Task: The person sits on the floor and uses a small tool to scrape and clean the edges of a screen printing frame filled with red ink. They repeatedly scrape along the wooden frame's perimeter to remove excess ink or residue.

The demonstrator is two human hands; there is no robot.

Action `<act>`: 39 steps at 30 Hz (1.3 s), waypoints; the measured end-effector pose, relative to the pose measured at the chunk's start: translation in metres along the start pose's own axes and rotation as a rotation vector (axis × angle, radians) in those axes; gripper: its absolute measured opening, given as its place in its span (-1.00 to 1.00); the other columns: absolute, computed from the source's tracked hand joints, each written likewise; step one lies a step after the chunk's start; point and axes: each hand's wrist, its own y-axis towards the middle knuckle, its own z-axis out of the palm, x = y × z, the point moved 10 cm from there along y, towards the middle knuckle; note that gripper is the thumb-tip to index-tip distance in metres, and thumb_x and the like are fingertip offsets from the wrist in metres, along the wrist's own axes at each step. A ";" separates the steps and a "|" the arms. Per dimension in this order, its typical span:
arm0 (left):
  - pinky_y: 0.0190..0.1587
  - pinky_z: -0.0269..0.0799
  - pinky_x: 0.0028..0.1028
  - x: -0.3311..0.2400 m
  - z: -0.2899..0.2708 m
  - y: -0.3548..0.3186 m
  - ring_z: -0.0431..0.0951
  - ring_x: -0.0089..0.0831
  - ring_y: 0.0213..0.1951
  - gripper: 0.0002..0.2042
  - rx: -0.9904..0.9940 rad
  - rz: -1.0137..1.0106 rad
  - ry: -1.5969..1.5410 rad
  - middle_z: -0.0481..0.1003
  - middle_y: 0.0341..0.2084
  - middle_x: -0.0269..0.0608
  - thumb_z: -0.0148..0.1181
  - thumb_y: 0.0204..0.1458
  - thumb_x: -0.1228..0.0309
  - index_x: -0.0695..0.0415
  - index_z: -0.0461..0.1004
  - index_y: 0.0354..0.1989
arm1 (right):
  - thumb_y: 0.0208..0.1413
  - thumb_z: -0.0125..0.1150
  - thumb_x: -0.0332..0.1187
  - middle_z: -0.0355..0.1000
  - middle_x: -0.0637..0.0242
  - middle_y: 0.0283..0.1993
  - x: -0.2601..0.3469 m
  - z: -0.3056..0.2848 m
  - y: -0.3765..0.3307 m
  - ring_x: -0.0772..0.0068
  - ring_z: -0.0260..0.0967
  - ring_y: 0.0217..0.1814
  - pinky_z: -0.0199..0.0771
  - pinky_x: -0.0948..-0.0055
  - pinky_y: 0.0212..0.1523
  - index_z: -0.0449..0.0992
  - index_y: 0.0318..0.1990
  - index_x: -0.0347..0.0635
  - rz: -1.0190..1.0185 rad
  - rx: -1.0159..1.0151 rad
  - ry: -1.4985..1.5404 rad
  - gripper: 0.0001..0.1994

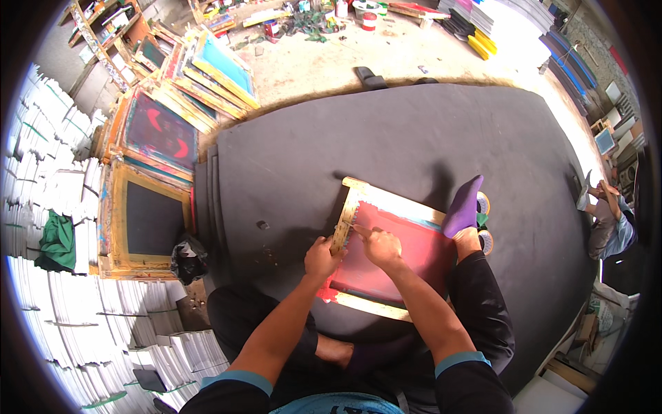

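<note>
A wooden screen-printing frame point(396, 200) lies tilted across my lap and the dark sheets, with reddish mesh point(424, 255) stretched inside it. Red paint smears its lower left corner. My left hand point(321, 259) is closed around the left bar. Against the inner edge of that same bar, my right hand point(381, 247) has its index finger pointed at the mesh border and the other fingers curled. Whatever its fingertips pinch is too small to make out. My foot in a purple sock point(463, 207) rests by the frame's right end, partly over it.
A stack of large dark grey sheets point(289, 152) lies under me. Tape rolls point(485, 241) sit beyond my foot. More printing frames point(153, 214) lean at left, near a black plastic bag point(188, 259) and white paper stacks point(76, 303). Another person point(614, 221) sits at far right.
</note>
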 end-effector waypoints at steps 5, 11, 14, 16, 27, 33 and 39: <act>-0.13 0.57 -0.09 0.002 0.003 0.003 0.63 0.00 -0.18 -0.52 -0.018 0.061 0.026 0.53 -0.25 -0.09 0.46 -0.06 0.08 0.13 0.58 -0.04 | 0.36 0.11 -0.20 0.60 0.09 -0.21 0.016 -0.001 0.001 0.00 0.64 -0.09 0.68 -0.02 -0.08 0.54 0.29 0.35 0.002 0.063 -0.155 -0.62; -0.14 0.56 -0.08 0.002 0.005 0.005 0.62 0.01 -0.20 -0.53 0.000 0.056 0.015 0.53 -0.26 -0.08 0.44 -0.05 0.08 0.14 0.59 -0.06 | 0.36 0.12 -0.20 0.67 0.18 -0.07 -0.008 0.019 0.005 -0.01 0.64 -0.06 0.66 0.00 -0.03 0.56 0.30 0.35 -0.013 0.063 0.111 -0.62; -0.16 0.55 -0.09 -0.001 0.004 0.005 0.62 0.00 -0.21 -0.55 0.003 0.064 0.028 0.54 -0.27 -0.10 0.44 -0.05 0.07 0.14 0.60 -0.09 | 0.35 0.14 -0.20 0.67 0.21 -0.04 -0.019 0.022 0.008 0.00 0.64 -0.08 0.67 0.00 -0.06 0.58 0.28 0.33 -0.012 0.029 0.232 -0.63; -0.16 0.55 -0.09 -0.001 0.002 0.004 0.62 -0.01 -0.22 -0.56 -0.006 0.069 0.026 0.53 -0.27 -0.11 0.45 -0.05 0.07 0.13 0.60 -0.11 | 0.35 0.15 -0.20 0.67 0.21 -0.04 -0.022 0.023 0.011 0.00 0.64 -0.08 0.67 0.01 -0.07 0.58 0.26 0.32 -0.010 0.052 0.331 -0.63; -0.15 0.55 -0.10 -0.006 -0.001 0.005 0.62 -0.05 -0.22 -0.55 0.027 0.054 0.041 0.53 -0.29 -0.14 0.44 -0.03 0.07 0.08 0.61 -0.04 | 0.39 0.13 -0.17 0.63 0.18 0.12 -0.028 0.020 0.026 0.16 0.61 0.14 0.61 0.24 0.14 0.57 0.29 0.27 -0.046 0.176 0.544 -0.64; -0.16 0.55 -0.10 -0.002 -0.002 0.005 0.61 -0.05 -0.25 -0.56 0.019 0.050 0.010 0.52 -0.32 -0.13 0.44 -0.03 0.08 0.07 0.61 -0.04 | 0.37 0.15 -0.18 0.63 0.15 0.10 -0.023 0.013 0.024 0.02 0.62 0.08 0.64 0.20 0.07 0.60 0.25 0.35 -0.122 0.123 0.475 -0.66; -0.16 0.55 -0.10 -0.006 -0.001 0.004 0.61 -0.04 -0.25 -0.56 0.035 0.078 0.008 0.53 -0.31 -0.12 0.44 -0.02 0.08 0.10 0.61 -0.06 | 0.35 0.16 -0.18 0.65 0.22 0.07 -0.023 0.015 0.022 -0.03 0.64 -0.03 0.67 0.12 -0.03 0.63 0.21 0.38 -0.111 0.042 0.326 -0.67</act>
